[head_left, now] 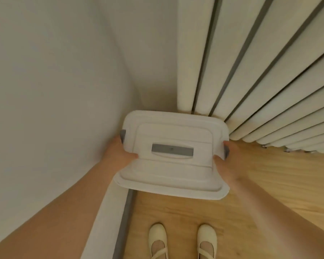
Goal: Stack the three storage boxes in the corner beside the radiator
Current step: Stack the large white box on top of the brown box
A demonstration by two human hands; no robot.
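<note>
A white storage box (pixel 168 171) with a grey handle strip on its lid sits in the corner, seen from straight above. My left hand (pixel 120 152) grips its left side by the grey clip, thumb on the lid. On the opposite side my right hand (pixel 225 163) holds the right clip the same way. The lid hides whatever is underneath, so I cannot tell whether other boxes are below it. The white radiator (pixel 251 75) rises just behind and to the right of the box.
A white wall (pixel 54 81) runs close along the left, with a white skirting board (pixel 105 217) at its foot. Wooden floor (pixel 260 184) spreads to the right and front. My two feet in cream shoes (pixel 181 240) stand just before the box.
</note>
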